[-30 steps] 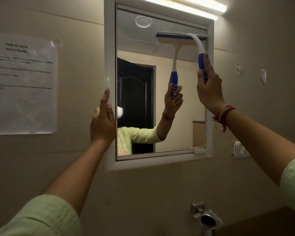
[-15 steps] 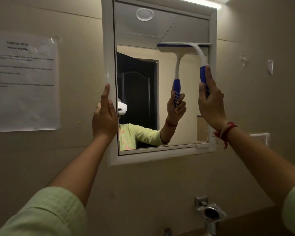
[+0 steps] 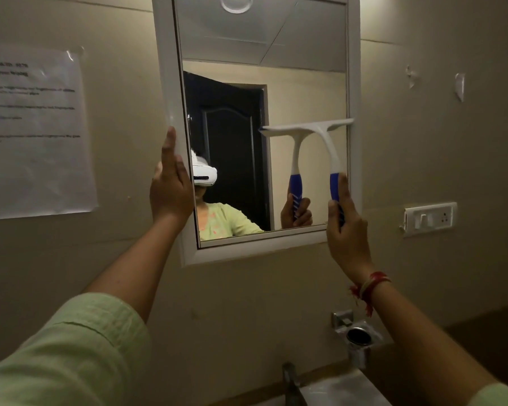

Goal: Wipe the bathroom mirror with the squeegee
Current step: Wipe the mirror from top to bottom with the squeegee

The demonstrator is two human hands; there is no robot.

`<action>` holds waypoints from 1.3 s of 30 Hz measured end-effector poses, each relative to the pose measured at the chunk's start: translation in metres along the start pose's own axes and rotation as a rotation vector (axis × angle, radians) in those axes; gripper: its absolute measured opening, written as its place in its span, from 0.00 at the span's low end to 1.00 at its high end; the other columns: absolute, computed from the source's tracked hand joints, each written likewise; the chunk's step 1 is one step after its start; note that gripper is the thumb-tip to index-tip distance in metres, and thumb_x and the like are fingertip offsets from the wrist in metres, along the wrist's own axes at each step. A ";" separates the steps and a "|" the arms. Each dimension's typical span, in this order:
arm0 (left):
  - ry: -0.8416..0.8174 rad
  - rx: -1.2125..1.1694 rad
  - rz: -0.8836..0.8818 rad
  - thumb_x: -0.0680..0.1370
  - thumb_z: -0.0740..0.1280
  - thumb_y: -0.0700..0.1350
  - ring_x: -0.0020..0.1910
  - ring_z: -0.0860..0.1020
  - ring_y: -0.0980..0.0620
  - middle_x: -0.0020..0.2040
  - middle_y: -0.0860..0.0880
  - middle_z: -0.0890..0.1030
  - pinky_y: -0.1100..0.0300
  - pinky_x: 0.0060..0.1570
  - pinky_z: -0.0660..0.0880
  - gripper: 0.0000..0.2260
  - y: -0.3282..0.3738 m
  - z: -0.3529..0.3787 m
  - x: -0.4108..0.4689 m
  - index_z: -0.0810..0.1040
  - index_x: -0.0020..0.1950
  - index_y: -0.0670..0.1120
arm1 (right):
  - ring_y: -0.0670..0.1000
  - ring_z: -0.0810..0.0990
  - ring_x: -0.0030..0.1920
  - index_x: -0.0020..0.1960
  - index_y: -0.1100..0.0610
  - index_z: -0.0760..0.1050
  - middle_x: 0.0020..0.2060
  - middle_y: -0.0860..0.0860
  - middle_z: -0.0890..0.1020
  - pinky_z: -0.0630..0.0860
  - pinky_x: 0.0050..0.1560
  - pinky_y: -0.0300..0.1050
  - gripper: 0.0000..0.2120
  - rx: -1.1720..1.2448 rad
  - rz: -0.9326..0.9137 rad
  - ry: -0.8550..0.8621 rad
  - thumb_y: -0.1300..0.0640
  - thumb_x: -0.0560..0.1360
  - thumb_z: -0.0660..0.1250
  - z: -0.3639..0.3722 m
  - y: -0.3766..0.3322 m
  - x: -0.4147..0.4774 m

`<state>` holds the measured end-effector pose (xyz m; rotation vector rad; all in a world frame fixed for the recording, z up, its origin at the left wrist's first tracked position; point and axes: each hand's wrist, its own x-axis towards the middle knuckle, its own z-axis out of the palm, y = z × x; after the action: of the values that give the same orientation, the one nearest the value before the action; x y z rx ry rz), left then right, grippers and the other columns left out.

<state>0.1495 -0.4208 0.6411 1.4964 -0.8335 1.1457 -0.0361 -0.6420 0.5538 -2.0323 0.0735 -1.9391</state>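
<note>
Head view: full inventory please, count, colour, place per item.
mirror: 1, white frame, on the wall, centre
squeegee: 1, white with blue grip, blade on the glass at right, about mid-height
paper sheet: 1, white, printed, stuck to the wall at left; text too blurred to read
switch plate: 1, white, wall right of the mirror
holder: 1, chrome, wall bracket below the mirror at right
tap: 1, metal, bottom centre
basin: 1, white, bottom edge, partly seen
left hand: on the mirror frame's left edge
right hand: closed on the squeegee grip; red thread at wrist
</note>
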 end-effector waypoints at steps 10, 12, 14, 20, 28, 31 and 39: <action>0.003 0.004 0.001 0.83 0.49 0.46 0.32 0.68 0.55 0.57 0.39 0.76 0.66 0.28 0.58 0.20 -0.002 0.002 0.001 0.54 0.75 0.54 | 0.46 0.74 0.27 0.73 0.42 0.47 0.29 0.43 0.69 0.70 0.25 0.29 0.26 0.019 0.061 -0.059 0.48 0.78 0.51 -0.005 0.010 -0.055; 0.013 0.001 0.004 0.83 0.49 0.46 0.31 0.67 0.57 0.57 0.39 0.76 0.71 0.29 0.61 0.20 -0.003 0.004 0.001 0.55 0.75 0.54 | 0.46 0.73 0.26 0.73 0.40 0.46 0.27 0.44 0.69 0.70 0.24 0.30 0.25 0.007 0.069 -0.077 0.49 0.78 0.50 -0.008 0.014 -0.067; 0.017 0.001 0.008 0.83 0.50 0.45 0.33 0.70 0.53 0.58 0.38 0.76 0.65 0.32 0.62 0.20 -0.003 0.004 0.001 0.55 0.75 0.54 | 0.47 0.69 0.22 0.72 0.37 0.44 0.26 0.45 0.67 0.69 0.23 0.32 0.24 -0.020 0.055 -0.087 0.48 0.80 0.49 -0.009 0.016 -0.078; 0.011 -0.002 0.045 0.83 0.49 0.46 0.31 0.69 0.51 0.51 0.46 0.74 0.68 0.29 0.60 0.20 -0.008 0.004 0.002 0.54 0.75 0.54 | 0.50 0.69 0.24 0.70 0.32 0.41 0.28 0.50 0.69 0.71 0.23 0.43 0.24 -0.038 0.068 -0.109 0.35 0.76 0.44 -0.015 0.012 -0.107; 0.018 -0.044 0.042 0.83 0.48 0.47 0.31 0.69 0.63 0.54 0.64 0.70 0.69 0.33 0.67 0.20 -0.008 0.006 0.003 0.55 0.75 0.51 | 0.47 0.67 0.25 0.70 0.31 0.41 0.29 0.49 0.68 0.67 0.24 0.38 0.25 -0.091 0.133 -0.146 0.47 0.80 0.50 -0.022 0.009 -0.140; 0.027 -0.047 0.033 0.82 0.48 0.47 0.38 0.67 0.78 0.67 0.52 0.72 0.67 0.42 0.64 0.20 -0.009 0.007 0.003 0.56 0.75 0.52 | 0.44 0.65 0.26 0.71 0.38 0.44 0.29 0.49 0.68 0.65 0.26 0.31 0.28 -0.120 0.158 -0.172 0.55 0.79 0.54 -0.021 0.009 -0.146; 0.024 -0.059 0.052 0.82 0.47 0.48 0.36 0.71 0.65 0.70 0.53 0.67 0.64 0.41 0.66 0.20 -0.010 0.007 0.004 0.55 0.75 0.53 | 0.46 0.68 0.28 0.72 0.39 0.46 0.31 0.48 0.69 0.66 0.31 0.35 0.27 -0.074 0.264 -0.195 0.53 0.78 0.53 -0.022 0.010 -0.163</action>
<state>0.1617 -0.4254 0.6414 1.4180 -0.8866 1.1651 -0.0671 -0.6132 0.3947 -2.1260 0.3529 -1.5944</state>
